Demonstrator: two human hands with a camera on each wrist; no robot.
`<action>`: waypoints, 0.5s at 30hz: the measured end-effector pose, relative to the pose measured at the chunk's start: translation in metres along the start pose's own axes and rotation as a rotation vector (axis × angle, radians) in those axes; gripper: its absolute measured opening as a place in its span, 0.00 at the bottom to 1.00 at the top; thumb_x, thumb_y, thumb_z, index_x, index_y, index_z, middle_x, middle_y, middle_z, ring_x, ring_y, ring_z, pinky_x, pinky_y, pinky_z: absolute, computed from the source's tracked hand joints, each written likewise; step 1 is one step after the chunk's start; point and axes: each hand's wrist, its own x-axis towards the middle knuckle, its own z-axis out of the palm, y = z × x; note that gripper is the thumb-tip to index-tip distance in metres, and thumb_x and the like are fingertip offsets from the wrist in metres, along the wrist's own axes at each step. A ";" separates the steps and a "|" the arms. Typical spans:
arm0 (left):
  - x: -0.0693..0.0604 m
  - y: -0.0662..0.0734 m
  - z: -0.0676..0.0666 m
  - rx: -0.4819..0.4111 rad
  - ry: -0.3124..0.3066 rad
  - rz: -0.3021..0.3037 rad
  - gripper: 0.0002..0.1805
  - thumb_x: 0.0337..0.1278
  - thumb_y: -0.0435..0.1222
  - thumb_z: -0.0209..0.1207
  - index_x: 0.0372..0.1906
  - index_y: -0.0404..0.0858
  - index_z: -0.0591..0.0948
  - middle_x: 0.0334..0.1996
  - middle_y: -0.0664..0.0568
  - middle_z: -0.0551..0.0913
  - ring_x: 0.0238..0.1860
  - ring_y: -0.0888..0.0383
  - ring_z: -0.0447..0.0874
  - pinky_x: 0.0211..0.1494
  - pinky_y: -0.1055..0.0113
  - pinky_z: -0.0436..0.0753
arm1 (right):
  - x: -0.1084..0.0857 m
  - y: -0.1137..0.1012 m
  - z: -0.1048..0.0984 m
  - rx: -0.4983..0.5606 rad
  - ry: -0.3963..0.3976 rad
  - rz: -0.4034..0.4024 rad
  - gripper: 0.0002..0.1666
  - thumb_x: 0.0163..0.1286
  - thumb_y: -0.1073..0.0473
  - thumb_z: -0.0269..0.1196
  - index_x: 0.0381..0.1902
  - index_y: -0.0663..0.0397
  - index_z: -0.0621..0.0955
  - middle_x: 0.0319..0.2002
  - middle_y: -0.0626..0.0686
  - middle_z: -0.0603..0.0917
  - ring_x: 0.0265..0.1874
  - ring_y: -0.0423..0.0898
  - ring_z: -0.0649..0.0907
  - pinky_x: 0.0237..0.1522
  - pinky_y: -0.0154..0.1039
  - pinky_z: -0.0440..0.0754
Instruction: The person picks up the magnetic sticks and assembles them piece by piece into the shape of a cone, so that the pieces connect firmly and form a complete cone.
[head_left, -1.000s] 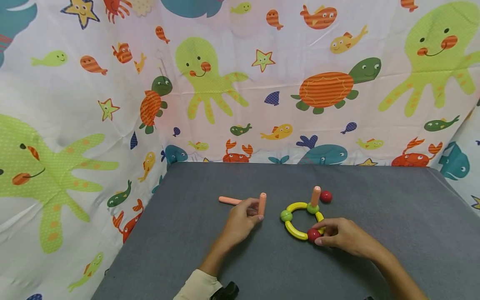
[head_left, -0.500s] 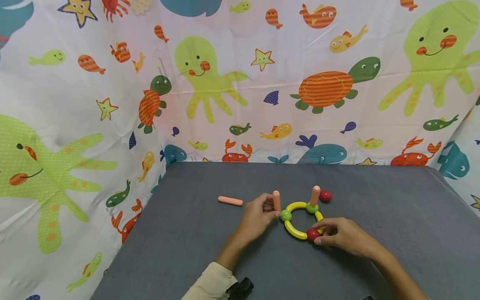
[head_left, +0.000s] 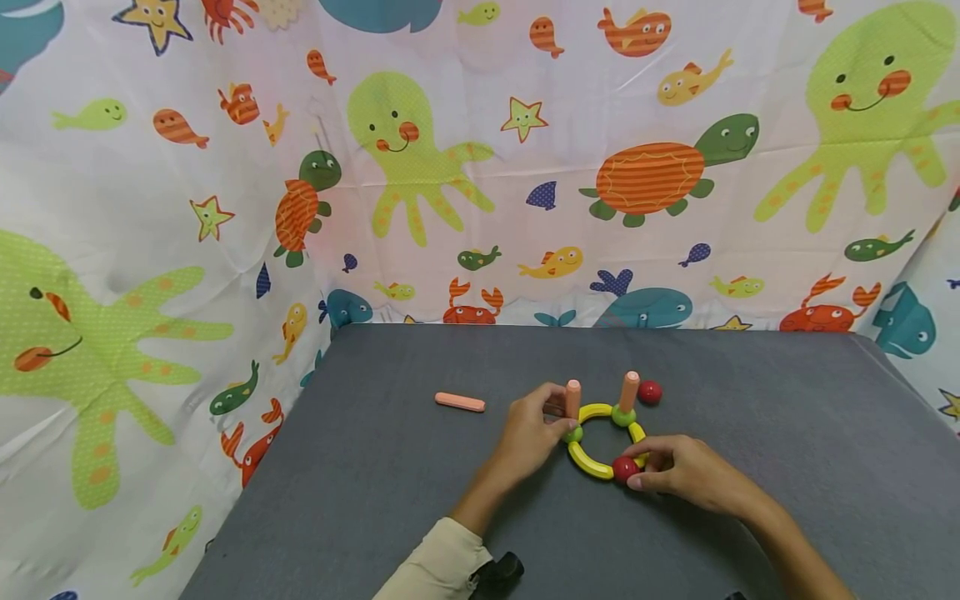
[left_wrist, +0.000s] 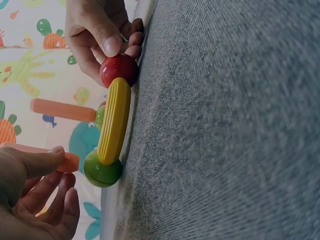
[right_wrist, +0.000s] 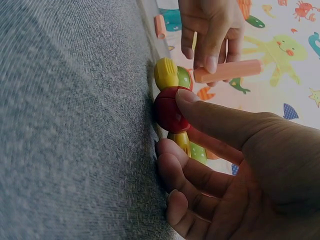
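Note:
My left hand [head_left: 528, 437] pinches a salmon-coloured stick [head_left: 573, 398] between thumb and fingers, upright over the left side of a ring. Curved yellow pieces [head_left: 588, 461] form this flat ring, joined by two green balls and a red ball [head_left: 626, 469]. In the left wrist view, the held stick's lower end is close to the left green ball [left_wrist: 102, 171], with a small gap. My right hand [head_left: 690, 475] grips the ring's red ball with thumb and fingers. Another salmon stick [head_left: 629, 392] stands in the far green ball [head_left: 623, 416].
A third salmon stick [head_left: 460, 402] lies on the grey table [head_left: 360, 467] at the left. Behind the ring sits a loose red ball [head_left: 649, 392]. A sea-animal cloth [head_left: 465, 275] hangs along the back and sides of the table.
My left hand has carried its stick rightward, from beside the lying stick to the ring's left green ball. The right hand keeps its hold on the red ball.

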 end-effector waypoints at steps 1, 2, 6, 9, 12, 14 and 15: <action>0.000 0.000 0.000 -0.001 0.003 0.006 0.19 0.60 0.28 0.74 0.55 0.38 0.84 0.44 0.50 0.91 0.46 0.61 0.89 0.51 0.68 0.87 | 0.000 0.000 0.000 0.002 0.000 -0.002 0.23 0.69 0.50 0.74 0.56 0.54 0.87 0.30 0.48 0.82 0.27 0.41 0.79 0.27 0.33 0.73; 0.000 0.001 0.000 0.005 0.004 0.010 0.19 0.60 0.28 0.74 0.55 0.38 0.84 0.44 0.50 0.90 0.46 0.61 0.89 0.51 0.68 0.87 | 0.000 0.000 0.000 0.004 -0.001 -0.002 0.22 0.69 0.51 0.74 0.57 0.55 0.87 0.30 0.48 0.82 0.27 0.41 0.79 0.27 0.33 0.73; 0.000 0.002 0.000 0.026 -0.010 -0.003 0.20 0.60 0.29 0.74 0.56 0.38 0.85 0.45 0.50 0.90 0.45 0.61 0.88 0.50 0.68 0.86 | 0.000 0.000 0.000 0.009 0.000 -0.007 0.23 0.69 0.51 0.74 0.57 0.55 0.87 0.30 0.48 0.82 0.27 0.41 0.79 0.27 0.33 0.73; -0.001 0.002 0.000 0.036 -0.020 -0.012 0.20 0.61 0.29 0.74 0.57 0.38 0.85 0.46 0.51 0.89 0.45 0.60 0.88 0.50 0.68 0.85 | 0.000 0.001 0.000 0.008 0.001 -0.009 0.22 0.69 0.51 0.74 0.56 0.54 0.87 0.30 0.48 0.82 0.27 0.41 0.79 0.27 0.33 0.73; -0.001 0.002 0.000 0.037 -0.025 -0.009 0.21 0.61 0.30 0.74 0.58 0.38 0.85 0.47 0.50 0.89 0.45 0.60 0.88 0.52 0.68 0.86 | 0.000 0.000 0.000 0.006 -0.001 -0.009 0.22 0.69 0.51 0.74 0.56 0.54 0.87 0.30 0.48 0.82 0.27 0.41 0.79 0.27 0.33 0.74; -0.001 0.002 0.000 0.039 -0.028 -0.007 0.21 0.61 0.30 0.74 0.58 0.38 0.85 0.47 0.50 0.89 0.45 0.60 0.88 0.52 0.68 0.86 | 0.000 0.000 0.000 0.002 0.001 -0.009 0.22 0.69 0.51 0.75 0.56 0.54 0.87 0.30 0.48 0.82 0.27 0.41 0.79 0.27 0.33 0.74; -0.001 0.002 0.000 0.044 -0.030 -0.007 0.21 0.61 0.30 0.74 0.58 0.37 0.85 0.47 0.50 0.89 0.45 0.60 0.88 0.52 0.68 0.86 | 0.000 -0.001 0.000 0.000 0.001 -0.008 0.22 0.69 0.51 0.75 0.56 0.54 0.87 0.30 0.48 0.82 0.27 0.41 0.79 0.27 0.33 0.74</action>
